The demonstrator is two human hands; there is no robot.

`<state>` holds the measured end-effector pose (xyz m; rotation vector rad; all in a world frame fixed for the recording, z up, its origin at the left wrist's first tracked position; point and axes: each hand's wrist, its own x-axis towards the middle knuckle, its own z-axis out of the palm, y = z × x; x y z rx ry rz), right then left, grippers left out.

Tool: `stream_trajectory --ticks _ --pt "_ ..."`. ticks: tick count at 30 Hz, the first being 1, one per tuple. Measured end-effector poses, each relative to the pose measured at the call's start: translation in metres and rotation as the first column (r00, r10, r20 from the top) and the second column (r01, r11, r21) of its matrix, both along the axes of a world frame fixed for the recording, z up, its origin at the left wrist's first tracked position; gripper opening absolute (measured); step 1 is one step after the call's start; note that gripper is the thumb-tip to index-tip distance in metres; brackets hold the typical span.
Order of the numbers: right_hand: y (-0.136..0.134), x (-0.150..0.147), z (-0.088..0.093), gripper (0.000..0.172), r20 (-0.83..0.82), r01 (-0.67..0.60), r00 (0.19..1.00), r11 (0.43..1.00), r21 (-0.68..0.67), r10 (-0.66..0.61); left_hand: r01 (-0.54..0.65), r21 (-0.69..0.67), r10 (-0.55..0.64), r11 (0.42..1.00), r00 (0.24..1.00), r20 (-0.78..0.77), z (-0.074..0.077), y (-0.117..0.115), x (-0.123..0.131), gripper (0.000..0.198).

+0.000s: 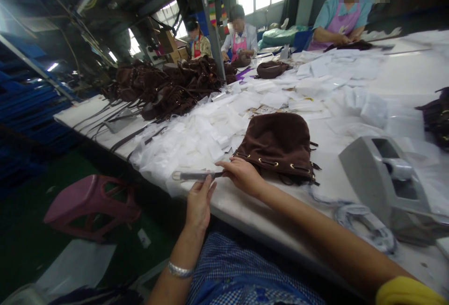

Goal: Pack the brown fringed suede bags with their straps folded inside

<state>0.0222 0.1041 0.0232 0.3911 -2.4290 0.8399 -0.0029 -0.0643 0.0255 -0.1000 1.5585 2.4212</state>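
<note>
While a brown drawstring bag (278, 139) lies on the white worktable (233, 204), your left hand (199, 202) pinches a plastic-wrapped dark strap (193, 175) by the near edge and your right hand (243, 175) grips its bare end beside the bag.

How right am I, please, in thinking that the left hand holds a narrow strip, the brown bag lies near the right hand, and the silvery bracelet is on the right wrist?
Not quite: the head view shows the silvery bracelet on the left wrist, not the right. The left hand does hold the narrow strip, and the brown bag lies near the right hand.
</note>
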Motion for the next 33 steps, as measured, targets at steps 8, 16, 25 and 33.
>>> stream_trajectory --ticks 8,16,25,33 --pt "0.005 0.006 0.010 0.044 -0.048 -0.034 0.998 0.969 0.244 0.048 -0.051 -0.003 0.051 0.999 0.999 -0.014 -0.001 0.010 -0.002 0.023" --pt "0.018 0.002 0.013 0.046 -0.051 0.187 0.982 0.914 0.360 -0.181 -0.077 0.007 0.077 0.997 0.997 0.020 -0.007 0.006 -0.003 0.021" --pt "0.023 -0.004 0.016 0.042 0.032 0.026 0.999 0.980 0.198 -0.033 -0.018 -0.073 0.016 0.997 0.999 -0.034 -0.013 0.031 0.003 0.029" --pt "0.037 -0.001 0.023 0.030 0.163 0.147 0.960 0.907 0.394 -0.226 -0.049 -0.085 0.047 0.995 0.998 -0.030 -0.015 0.029 -0.006 0.029"
